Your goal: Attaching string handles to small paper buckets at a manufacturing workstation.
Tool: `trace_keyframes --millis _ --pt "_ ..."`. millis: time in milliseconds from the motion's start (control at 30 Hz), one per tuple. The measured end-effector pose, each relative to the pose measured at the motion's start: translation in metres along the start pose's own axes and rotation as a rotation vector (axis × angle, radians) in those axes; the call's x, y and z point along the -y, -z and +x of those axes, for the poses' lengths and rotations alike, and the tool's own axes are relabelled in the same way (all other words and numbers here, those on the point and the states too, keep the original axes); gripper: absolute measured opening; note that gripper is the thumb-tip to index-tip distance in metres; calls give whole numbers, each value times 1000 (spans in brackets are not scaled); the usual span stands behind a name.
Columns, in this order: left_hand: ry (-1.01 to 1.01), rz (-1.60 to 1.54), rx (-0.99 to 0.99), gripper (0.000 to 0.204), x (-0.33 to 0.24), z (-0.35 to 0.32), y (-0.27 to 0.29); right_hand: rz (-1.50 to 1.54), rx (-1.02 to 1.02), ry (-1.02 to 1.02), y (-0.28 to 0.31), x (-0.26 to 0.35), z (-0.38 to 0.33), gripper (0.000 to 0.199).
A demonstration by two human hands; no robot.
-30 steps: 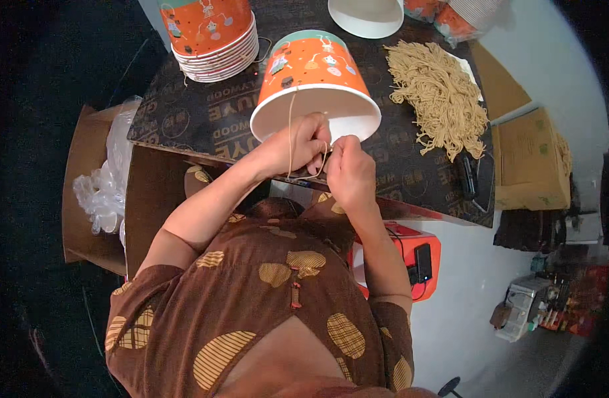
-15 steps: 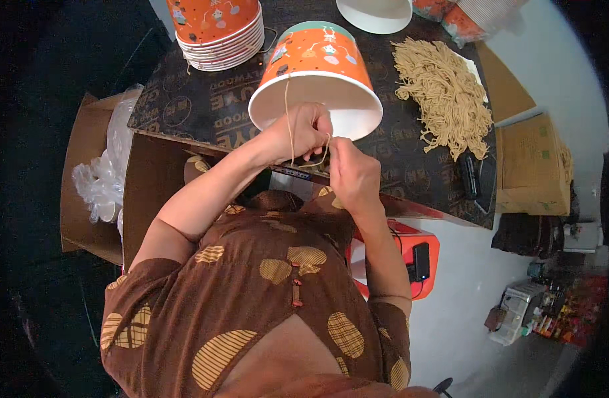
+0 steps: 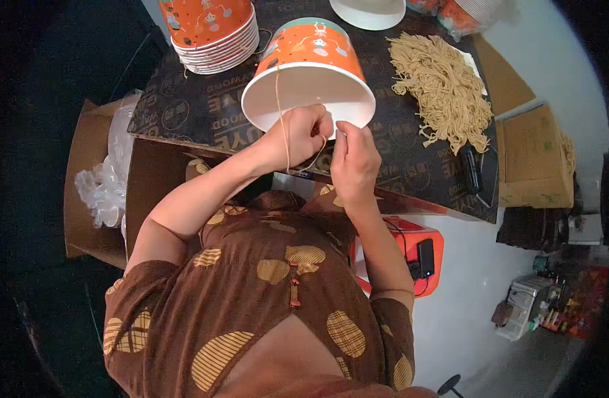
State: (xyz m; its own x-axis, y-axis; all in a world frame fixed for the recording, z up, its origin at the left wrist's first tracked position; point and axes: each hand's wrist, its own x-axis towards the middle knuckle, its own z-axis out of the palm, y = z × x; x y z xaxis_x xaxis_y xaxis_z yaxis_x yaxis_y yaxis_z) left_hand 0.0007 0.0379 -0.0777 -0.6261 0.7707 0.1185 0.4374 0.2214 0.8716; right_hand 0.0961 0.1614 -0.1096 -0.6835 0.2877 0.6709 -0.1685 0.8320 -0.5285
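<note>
1. Bucket (image 3: 311, 56): on its side on the surface (image 3: 400, 136), mouth facing the person.
2. Cord (image 3: 282, 109): hangs from the bucket's upper rim.
3. Left hand (image 3: 302, 132): grip clamped on cord.
4. Right hand (image 3: 355, 162): just beside; grip together, cord inside cannot be confirmed.

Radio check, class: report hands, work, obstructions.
Left hand gripping thin tan string; right hand close, grip unclear. Round orange-and-white paper bucket tipped, mouth toward person. Left hand partly hides bucket.

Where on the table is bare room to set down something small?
Bare tabletop shows between the stacked tubs and left forearm, and between the right hand and string pile. Crowded: front middle, with the left hand before the open tub.
</note>
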Motion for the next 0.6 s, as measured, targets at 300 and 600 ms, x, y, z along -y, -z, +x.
trace_keyframes --millis 300,600 --pt "-295 213 -90 19 1 -4 -8 -3 11 -8 -1 1 -1 16" --pt "-349 461 -201 17 12 -12 -13 -12 118 -119 3 5 2 25"
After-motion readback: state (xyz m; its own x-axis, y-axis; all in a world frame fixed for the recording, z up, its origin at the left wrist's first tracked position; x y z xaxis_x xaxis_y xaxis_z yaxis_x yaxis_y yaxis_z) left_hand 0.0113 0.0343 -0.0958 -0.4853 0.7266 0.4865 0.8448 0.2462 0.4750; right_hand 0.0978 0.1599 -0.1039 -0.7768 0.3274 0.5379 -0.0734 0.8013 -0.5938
